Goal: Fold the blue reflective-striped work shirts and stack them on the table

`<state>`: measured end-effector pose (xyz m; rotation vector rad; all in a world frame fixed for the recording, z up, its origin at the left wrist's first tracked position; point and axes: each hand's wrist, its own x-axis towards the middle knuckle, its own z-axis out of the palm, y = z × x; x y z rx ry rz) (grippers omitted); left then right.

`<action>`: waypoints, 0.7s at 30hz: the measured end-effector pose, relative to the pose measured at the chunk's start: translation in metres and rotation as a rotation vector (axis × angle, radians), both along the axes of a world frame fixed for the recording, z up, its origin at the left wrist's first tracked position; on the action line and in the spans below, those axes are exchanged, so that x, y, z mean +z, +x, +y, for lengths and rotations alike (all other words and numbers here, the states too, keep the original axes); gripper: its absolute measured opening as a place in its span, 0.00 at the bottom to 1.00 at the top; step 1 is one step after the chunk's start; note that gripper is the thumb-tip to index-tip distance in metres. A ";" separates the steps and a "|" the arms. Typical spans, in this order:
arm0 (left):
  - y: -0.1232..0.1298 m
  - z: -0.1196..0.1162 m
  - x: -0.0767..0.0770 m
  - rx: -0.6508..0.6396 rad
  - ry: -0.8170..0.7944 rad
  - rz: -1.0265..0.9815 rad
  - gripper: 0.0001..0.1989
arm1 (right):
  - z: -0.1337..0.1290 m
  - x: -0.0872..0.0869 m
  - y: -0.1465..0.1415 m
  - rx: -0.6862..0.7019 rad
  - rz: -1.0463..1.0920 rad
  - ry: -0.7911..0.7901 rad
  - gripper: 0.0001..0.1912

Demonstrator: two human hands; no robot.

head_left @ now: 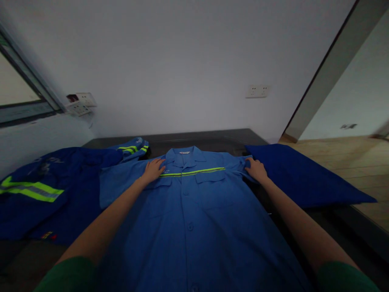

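A blue short-sleeved work shirt (209,219) lies front up and buttoned, its collar toward the wall and a yellow-green stripe across the chest. My left hand (152,169) rests flat on the shirt's left shoulder area in the picture, fingers spread on the cloth. At the other side, my right hand (257,169) has its fingers closed round the end of the right-hand sleeve, which looks bunched there. The shirt's left-hand sleeve is spread out flat, partly behind my left forearm.
Darker blue garments with reflective bands (75,178) are heaped at the left. A dark blue cloth (298,174) overhangs the right edge of the black table (200,140). Behind stands a white wall with a socket (257,91); a window (24,89) is at far left.
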<state>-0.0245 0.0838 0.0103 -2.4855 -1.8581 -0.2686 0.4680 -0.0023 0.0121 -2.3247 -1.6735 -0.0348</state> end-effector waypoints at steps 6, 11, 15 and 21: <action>0.101 0.005 0.009 -0.226 0.059 -0.092 0.22 | 0.003 -0.001 0.025 -0.008 0.416 0.163 0.22; 0.191 0.012 0.005 -0.325 0.021 -0.090 0.22 | -0.015 -0.006 0.026 0.205 0.732 0.037 0.16; 0.223 0.025 -0.009 -0.263 -0.006 -0.095 0.23 | -0.014 0.004 0.025 0.223 0.397 0.146 0.25; 0.227 0.039 -0.026 -0.190 -0.028 -0.078 0.26 | -0.009 0.033 0.036 0.335 0.130 0.238 0.36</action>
